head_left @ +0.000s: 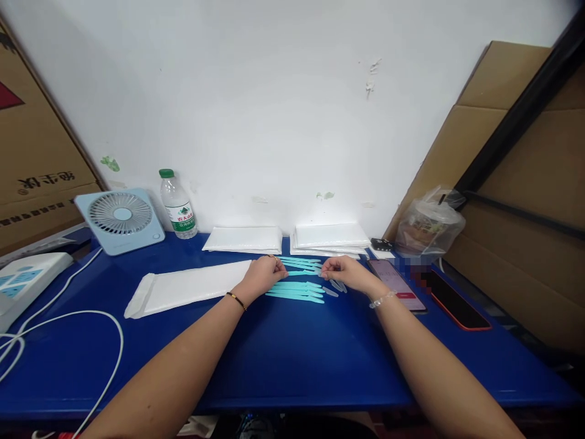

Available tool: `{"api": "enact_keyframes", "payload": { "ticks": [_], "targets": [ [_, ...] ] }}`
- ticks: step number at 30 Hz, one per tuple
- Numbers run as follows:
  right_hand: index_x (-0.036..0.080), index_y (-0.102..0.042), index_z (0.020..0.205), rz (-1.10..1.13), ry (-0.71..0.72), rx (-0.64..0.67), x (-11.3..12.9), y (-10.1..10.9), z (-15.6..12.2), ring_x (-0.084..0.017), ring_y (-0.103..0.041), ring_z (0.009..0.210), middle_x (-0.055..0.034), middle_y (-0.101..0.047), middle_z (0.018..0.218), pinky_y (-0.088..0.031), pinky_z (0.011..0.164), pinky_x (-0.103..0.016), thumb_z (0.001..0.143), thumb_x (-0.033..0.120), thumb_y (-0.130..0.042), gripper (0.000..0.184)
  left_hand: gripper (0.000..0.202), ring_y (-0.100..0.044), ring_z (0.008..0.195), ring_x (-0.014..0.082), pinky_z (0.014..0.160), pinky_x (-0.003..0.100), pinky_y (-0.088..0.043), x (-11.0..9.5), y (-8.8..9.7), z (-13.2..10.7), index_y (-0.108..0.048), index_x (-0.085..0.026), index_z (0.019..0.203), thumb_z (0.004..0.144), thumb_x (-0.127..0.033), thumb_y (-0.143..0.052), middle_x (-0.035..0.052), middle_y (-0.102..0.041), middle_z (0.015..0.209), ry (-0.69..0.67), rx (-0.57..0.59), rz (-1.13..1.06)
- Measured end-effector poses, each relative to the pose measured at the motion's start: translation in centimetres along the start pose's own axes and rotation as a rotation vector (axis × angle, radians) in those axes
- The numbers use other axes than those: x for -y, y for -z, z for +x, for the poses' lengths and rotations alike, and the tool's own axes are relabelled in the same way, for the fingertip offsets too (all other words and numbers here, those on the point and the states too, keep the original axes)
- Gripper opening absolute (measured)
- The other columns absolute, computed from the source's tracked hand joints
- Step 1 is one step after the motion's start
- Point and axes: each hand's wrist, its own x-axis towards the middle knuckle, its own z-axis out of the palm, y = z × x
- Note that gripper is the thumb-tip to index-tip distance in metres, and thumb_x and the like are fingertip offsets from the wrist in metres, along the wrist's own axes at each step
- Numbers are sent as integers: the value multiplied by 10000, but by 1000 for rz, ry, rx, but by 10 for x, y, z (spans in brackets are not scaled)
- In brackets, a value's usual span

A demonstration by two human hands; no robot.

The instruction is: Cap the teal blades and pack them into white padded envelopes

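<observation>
My left hand (265, 274) and my right hand (343, 272) rest near the middle of the blue table (283, 353), both with fingers curled. Between them they pinch one thin teal stick (302, 272), the left at one end and the right at the other. Several more teal sticks lie just behind (301, 263) and just in front (295, 291). A few small clear caps (336, 286) lie by my right hand. A white padded envelope (183, 289) lies flat to the left of my left hand.
Two stacks of white envelopes (244, 239) (329, 236) sit against the wall. A small blue fan (121, 218), a water bottle (178, 204), two phones (398, 284) (452, 299), a plastic bag (429, 222), a white cable (68, 317) and cardboard boxes (36, 158) surround the table.
</observation>
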Motion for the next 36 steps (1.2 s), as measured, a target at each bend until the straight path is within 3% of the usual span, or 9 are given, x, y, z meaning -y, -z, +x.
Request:
{"api": "enact_keyframes", "payload": {
  "ticks": [8, 13, 17, 20, 23, 27, 32, 36],
  "targets": [
    [161, -643, 786, -6, 19, -42, -1, 3, -1, -141, -568, 658, -34, -652, 729, -424, 594, -237, 758, 371, -617, 214, 180, -582, 702, 151, 589, 234, -384, 5, 4, 1, -622, -219, 727, 754, -392, -580, -11, -643, 748, 30, 6, -32],
    [159, -654, 776, -7, 28, -38, 7, -8, 1, -105, -505, 556, -8, -616, 671, -380, 523, -218, 749, 368, -624, 213, 180, -584, 721, 149, 618, 240, -391, -3, 3, 1, -631, -226, 739, 755, -399, -583, -17, -639, 761, 5, 19, -40],
    [156, -660, 793, 11, 37, -58, 10, -11, 3, -107, -508, 561, -13, -623, 679, -390, 537, -224, 761, 371, -615, 221, 199, -584, 885, 186, 729, 266, -405, -10, 2, -1, -652, -234, 847, 755, -402, -597, 8, -644, 911, -22, -64, 41],
    [154, -672, 862, -35, 10, -167, 0, -1, 5, -139, -561, 651, -38, -659, 759, -426, 606, -246, 762, 361, -612, 238, 290, -544, 1017, 222, 829, 309, -390, -10, 4, -2, -631, -250, 987, 738, -398, -626, 29, -619, 1049, -40, -148, 106],
    [166, -687, 892, -180, -20, -239, -15, 16, 3, -159, -576, 699, -40, -672, 790, -436, 637, -259, 753, 325, -612, 224, 196, -541, 1025, 228, 868, 339, -374, -7, 5, -4, -662, -274, 890, 749, -401, -617, 9, -634, 1007, -59, -27, 128],
    [178, -700, 815, -312, -90, -176, -27, 28, -1, -160, -585, 693, -35, -676, 774, -429, 628, -252, 718, 277, -638, 152, 160, -555, 972, 218, 862, 331, -366, -6, 4, -4, -696, -268, 781, 735, -407, -629, 4, -662, 927, -71, 106, 136],
    [174, -673, 680, -376, -139, -106, -25, 21, 1, -151, -572, 641, -28, -665, 693, -406, 589, -241, 682, 240, -660, 67, 128, -563, 955, 219, 841, 325, -364, -7, 2, -3, -694, -254, 705, 751, -340, -611, 5, -680, 872, -81, 111, 160],
    [157, -635, 721, -242, -112, -111, -15, 21, -3, -137, -543, 606, -27, -638, 681, -401, 563, -238, 729, 332, -639, 176, 159, -583, 909, 204, 797, 311, -379, -1, 5, -2, -688, -242, 727, 763, -363, -591, 10, -677, 902, -38, 61, 140]
  ]
}}
